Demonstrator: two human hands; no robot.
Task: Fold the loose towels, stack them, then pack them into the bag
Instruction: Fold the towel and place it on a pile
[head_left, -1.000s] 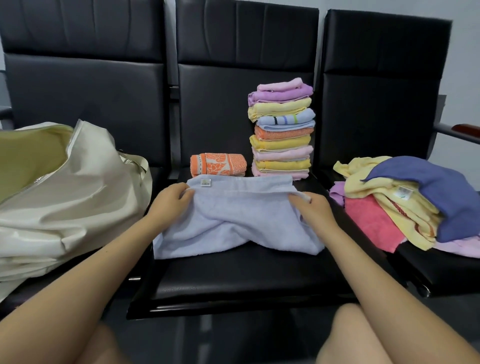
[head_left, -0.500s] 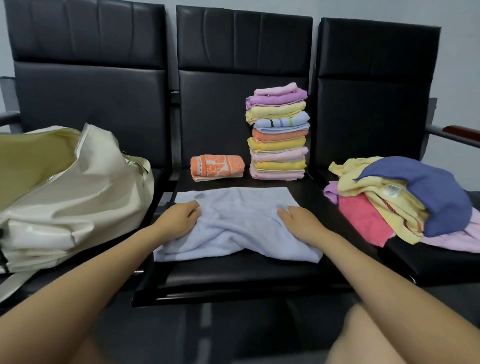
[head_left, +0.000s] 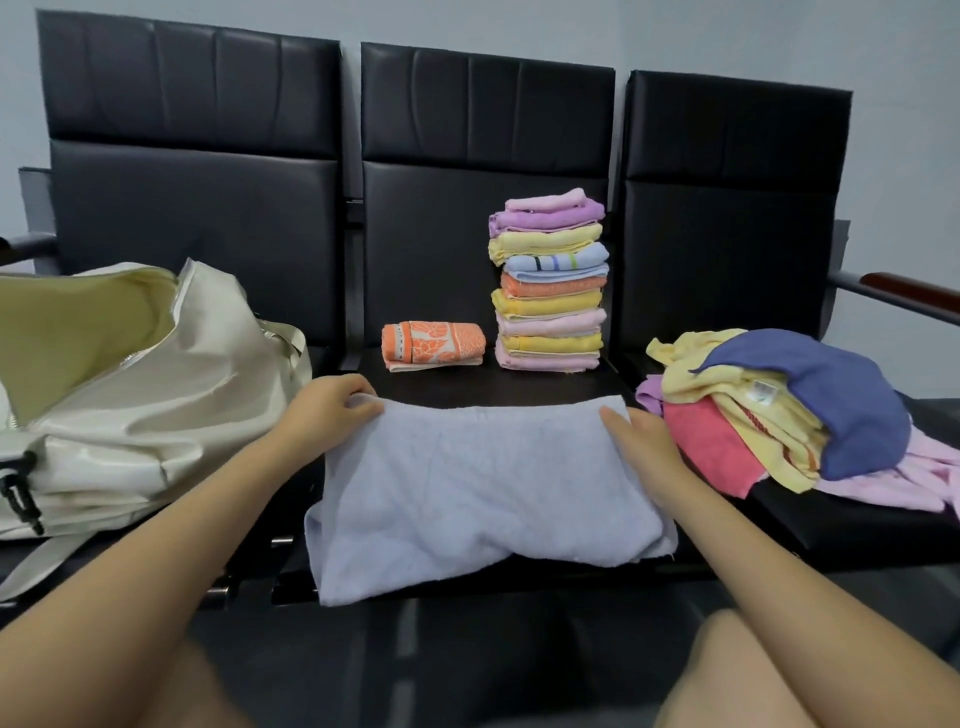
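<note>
Right, towel in hand: a pale blue towel (head_left: 478, 488) lies spread on the middle seat (head_left: 519, 382), its near edge drooping over the seat's front lip.
Left hand: the left hand (head_left: 332, 410) has its fingers curled over the towel's far left corner, gripping the cloth there, likely so the corner can be lifted or drawn across for the next fold.
Right hand: the right hand (head_left: 641, 441) lies on the far right corner; the fingers look fairly straight, and whether they pinch the edge or only press it flat I cannot tell.
Why held so: both far corners are taken at once, which I judge keeps the fold square.
Folded stack: a tall stack of folded towels (head_left: 549, 283) stands at the back of the same seat against the backrest, out of the working area, with an orange patterned towel (head_left: 434, 345) folded beside it on the left.
Loose pile: unfolded towels (head_left: 789, 410) wait heaped on the right seat, just beside the right hand.
Bag: the cream bag (head_left: 130, 395) sits open on the left seat, mouth up, ready for packing.
Room: a bare strip of seat separates the blue towel from the stack, narrow but enough for folding away from the body.
Watch: the tall stack could topple if nudged.
</note>
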